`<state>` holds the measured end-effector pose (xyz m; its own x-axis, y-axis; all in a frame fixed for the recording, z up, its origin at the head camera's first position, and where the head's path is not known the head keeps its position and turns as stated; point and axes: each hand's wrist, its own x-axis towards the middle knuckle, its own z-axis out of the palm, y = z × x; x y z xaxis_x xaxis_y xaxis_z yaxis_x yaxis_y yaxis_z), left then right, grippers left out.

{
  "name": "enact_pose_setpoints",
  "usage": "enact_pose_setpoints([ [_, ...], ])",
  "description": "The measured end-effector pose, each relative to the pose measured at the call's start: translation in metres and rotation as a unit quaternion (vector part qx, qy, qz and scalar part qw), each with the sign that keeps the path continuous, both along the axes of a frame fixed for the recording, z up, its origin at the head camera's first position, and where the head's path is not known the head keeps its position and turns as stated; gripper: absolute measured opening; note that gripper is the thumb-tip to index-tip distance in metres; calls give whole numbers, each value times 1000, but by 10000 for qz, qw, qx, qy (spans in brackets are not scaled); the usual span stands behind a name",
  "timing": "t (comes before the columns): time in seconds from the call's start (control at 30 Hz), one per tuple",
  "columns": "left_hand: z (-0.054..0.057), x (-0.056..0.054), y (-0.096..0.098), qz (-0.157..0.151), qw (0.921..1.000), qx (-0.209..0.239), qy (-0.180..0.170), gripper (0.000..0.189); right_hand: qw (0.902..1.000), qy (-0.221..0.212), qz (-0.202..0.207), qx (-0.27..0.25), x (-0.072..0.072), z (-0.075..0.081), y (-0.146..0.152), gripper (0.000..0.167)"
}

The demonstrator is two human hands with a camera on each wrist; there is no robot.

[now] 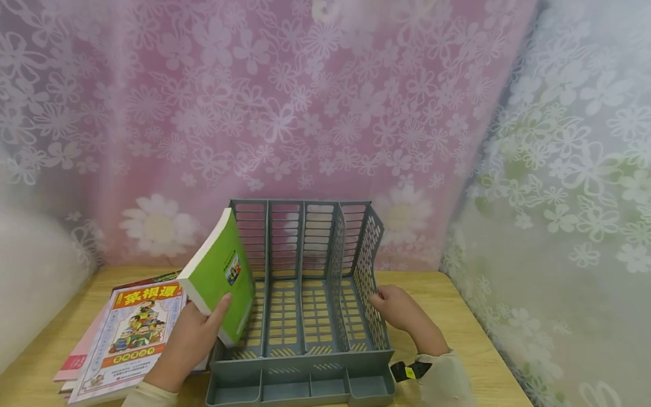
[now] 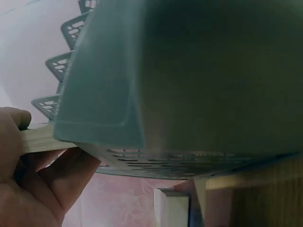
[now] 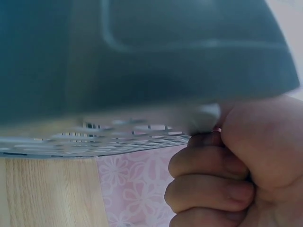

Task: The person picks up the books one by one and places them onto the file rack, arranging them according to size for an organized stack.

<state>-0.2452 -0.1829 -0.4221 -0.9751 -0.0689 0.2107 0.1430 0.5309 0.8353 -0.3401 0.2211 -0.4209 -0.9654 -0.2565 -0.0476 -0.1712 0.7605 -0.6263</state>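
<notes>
Head view: most fingers of the left hand (image 1: 195, 330) are hidden behind the thick green paperback book (image 1: 231, 305) it grasps, thumb on the cover. The book tilts at the left edge of a grey-green slatted plastic rack (image 1: 236, 366), covering that side; its page edges are pale, its small cover lettering illegible. The right hand (image 1: 402, 308) pinches the rack's perforated right wall. The frame crops the near edge of the pale wooden table (image 1: 465, 316).

The rack (image 1: 305, 363) stands on the table (image 1: 458, 311) before the curtain (image 1: 325, 113), right of the stacked books (image 1: 137, 333).
</notes>
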Motion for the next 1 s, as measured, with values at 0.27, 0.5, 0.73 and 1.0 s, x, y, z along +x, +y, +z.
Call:
enact_pose_setpoints([
  [0.27,-12,-4,4,-37,9970,-729,-243,62,10000,-27,79,41,-1,3,-3,43],
  [0.5,-21,-10,9,-338,9919,-1219,-135,55,9999,-121,-63,28,-2,0,-2,40],
  [0.73,-4,0,14,55,9782,-2062,-231,37,9999,-100,-40,73,-1,-1,-1,40],
  [1.0,16,15,25,-53,9756,-2156,-406,35,9999,-36,-23,166,1,3,-1,41],
])
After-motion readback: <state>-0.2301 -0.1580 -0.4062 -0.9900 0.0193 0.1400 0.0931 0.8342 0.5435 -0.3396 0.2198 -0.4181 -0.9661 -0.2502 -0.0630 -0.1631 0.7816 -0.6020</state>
